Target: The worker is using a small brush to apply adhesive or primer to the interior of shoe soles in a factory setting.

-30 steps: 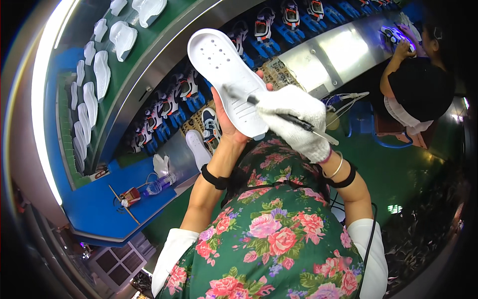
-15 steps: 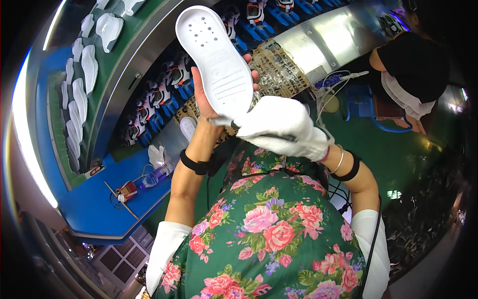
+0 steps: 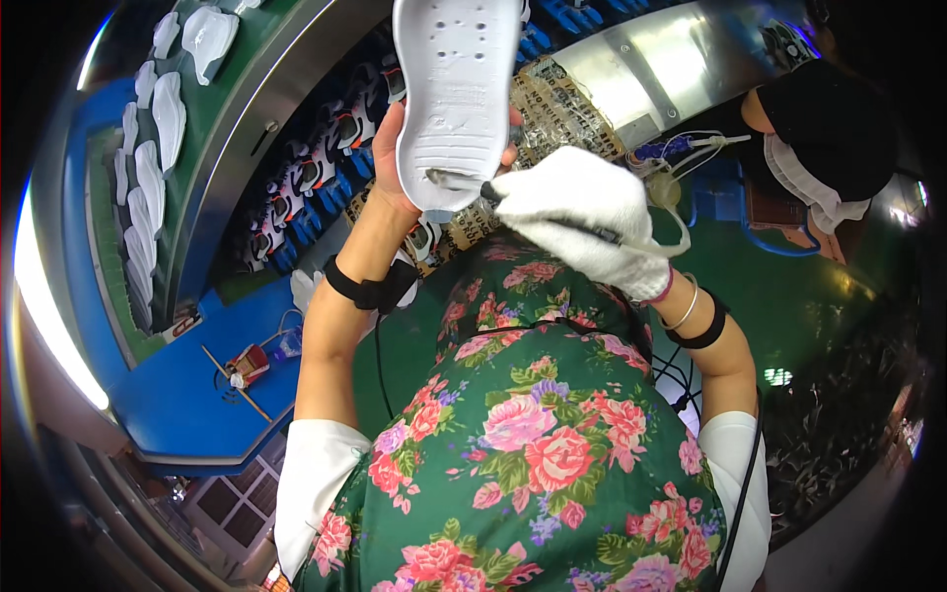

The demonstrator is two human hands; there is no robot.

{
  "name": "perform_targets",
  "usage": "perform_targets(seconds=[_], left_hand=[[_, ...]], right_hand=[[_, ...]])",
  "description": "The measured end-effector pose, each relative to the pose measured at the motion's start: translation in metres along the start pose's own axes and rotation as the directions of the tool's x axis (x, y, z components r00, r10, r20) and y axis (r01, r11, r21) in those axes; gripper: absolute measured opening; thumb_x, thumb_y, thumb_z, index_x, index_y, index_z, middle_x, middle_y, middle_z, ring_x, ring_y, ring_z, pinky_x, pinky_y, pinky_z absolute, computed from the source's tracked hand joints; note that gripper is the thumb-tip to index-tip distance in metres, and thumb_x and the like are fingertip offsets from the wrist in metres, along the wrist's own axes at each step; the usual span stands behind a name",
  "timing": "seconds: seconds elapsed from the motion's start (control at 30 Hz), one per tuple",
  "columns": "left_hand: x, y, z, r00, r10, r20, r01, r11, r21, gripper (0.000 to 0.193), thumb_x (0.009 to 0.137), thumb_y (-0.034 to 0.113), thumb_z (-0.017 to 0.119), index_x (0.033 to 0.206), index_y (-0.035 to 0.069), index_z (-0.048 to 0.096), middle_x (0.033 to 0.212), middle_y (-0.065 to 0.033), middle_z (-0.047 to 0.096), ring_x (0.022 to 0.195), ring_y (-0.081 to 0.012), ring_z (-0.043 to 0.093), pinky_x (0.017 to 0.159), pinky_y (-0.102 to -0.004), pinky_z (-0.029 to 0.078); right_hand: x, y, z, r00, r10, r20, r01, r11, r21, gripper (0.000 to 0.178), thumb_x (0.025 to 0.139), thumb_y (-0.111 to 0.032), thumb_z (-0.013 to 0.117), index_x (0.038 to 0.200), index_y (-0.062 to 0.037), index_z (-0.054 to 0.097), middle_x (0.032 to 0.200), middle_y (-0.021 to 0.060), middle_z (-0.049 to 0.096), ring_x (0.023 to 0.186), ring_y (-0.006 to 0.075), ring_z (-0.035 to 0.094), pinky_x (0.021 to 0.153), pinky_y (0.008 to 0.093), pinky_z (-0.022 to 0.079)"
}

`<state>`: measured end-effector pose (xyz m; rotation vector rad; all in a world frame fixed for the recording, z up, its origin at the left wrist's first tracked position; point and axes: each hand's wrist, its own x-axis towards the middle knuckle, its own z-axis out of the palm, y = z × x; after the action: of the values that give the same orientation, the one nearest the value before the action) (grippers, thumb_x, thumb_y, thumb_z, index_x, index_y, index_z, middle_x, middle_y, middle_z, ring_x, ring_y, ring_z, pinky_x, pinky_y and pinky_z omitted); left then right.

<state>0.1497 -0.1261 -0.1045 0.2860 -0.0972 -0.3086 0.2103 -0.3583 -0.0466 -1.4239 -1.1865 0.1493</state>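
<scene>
Two hands work on one white sole (image 3: pixel 454 118), held up at the top centre with its upper end cut off by the view's edge. The left hand (image 3: pixel 391 168) is bare, its fingers clamped on the sole, thumb along one side and fingertips round the other. The right hand (image 3: pixel 582 202) is gloved in white, fingers closed around a brush (image 3: pixel 490 191) that points across the lower, grooved part. Blur hides the brush tip, so I can't say for sure whether it touches.

The likeliest slip would be a stroke past the rim, since the brush sits close to the narrow lower end; it could mark the outer wall or the bare thumb. The loose-looking glove might brush the sole if the wrist drops. A grip by the sides alone could let the sole twist under a firm push.

Behind the sole, room is tight: shoes (image 3: pixel 345 128) stand in a row to its left, and patterned card (image 3: pixel 562 104) lies to its right. More space opens below, toward the flowered apron (image 3: pixel 552 414), and over the green floor (image 3: pixel 760 296). The blue table (image 3: pixel 187 395) is well apart.
</scene>
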Motion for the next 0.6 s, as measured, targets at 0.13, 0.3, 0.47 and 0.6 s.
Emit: perform_targets(seconds=[0.13,0.3,0.47,0.6], left_hand=[[0.006,0.009,0.000,0.999,-0.048,0.016,0.047,0.996,0.077,0.092,0.086,0.064,0.059,0.154,0.009,0.032,0.140,-0.0370,0.042,0.114,-0.0484,0.060,0.094,-0.0518,0.055],[0.014,0.011,0.001,0.997,-0.054,0.059,0.043,0.984,0.171,0.094,0.085,0.065,0.060,0.152,0.004,0.034,0.137,-0.0360,0.045,0.111,-0.0457,0.062,0.088,-0.0471,0.058],[0.029,0.011,-0.002,0.999,-0.013,0.048,0.005,0.988,0.154,0.095,0.084,0.065,0.060,0.151,0.003,0.035,0.137,-0.0344,0.046,0.109,-0.0448,0.063,0.085,-0.0464,0.059],[0.038,0.011,-0.006,0.999,0.008,0.035,-0.010,0.998,0.068,0.096,0.084,0.066,0.060,0.152,0.004,0.034,0.139,-0.0347,0.045,0.110,-0.0468,0.062,0.088,-0.0485,0.058]], right_hand=[[-0.018,-0.002,0.015,0.975,-0.181,0.126,0.204,0.958,-0.201,0.023,0.077,-0.008,0.073,0.100,-0.0099,0.074,0.106,0.0101,0.073,0.084,0.0262,0.068,0.074,0.0376,0.057],[-0.006,-0.009,0.005,0.996,-0.032,0.079,0.025,0.996,0.087,0.019,0.078,-0.009,0.079,0.097,-0.0090,0.075,0.101,0.0083,0.075,0.082,0.0235,0.069,0.072,0.0346,0.056],[-0.007,0.001,0.008,0.993,-0.055,0.107,0.063,0.995,-0.074,0.020,0.075,-0.005,0.081,0.093,-0.0085,0.076,0.101,0.0094,0.075,0.080,0.0240,0.069,0.071,0.0332,0.055],[0.004,0.008,-0.003,0.981,0.186,-0.063,-0.173,0.969,0.174,0.012,0.077,-0.002,0.078,0.089,-0.0036,0.076,0.096,0.0115,0.075,0.084,0.0204,0.071,0.075,0.0318,0.056]])
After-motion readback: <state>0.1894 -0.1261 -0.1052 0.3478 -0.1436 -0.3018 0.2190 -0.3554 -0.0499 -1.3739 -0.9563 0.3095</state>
